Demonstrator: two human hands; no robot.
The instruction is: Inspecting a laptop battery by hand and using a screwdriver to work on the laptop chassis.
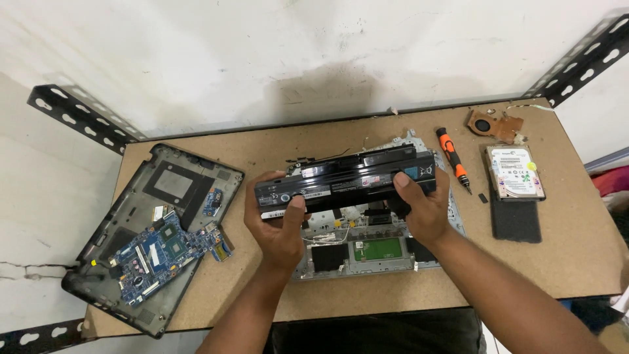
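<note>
I hold a long, glossy black plastic battery pack (347, 178) level above the middle of the chipboard surface (576, 249). My left hand (278, 226) clamps its left end, thumb on top; my right hand (422, 206) is closed around its right end. Beneath it lies a silver metal laptop frame (367, 252). Toward the left edge: a grey plastic base shell (131, 216) carrying a blue circuit board (164, 252). Near the right edge: an orange-handled screwdriver (452, 157), a flat metal hard drive (514, 172).
</note>
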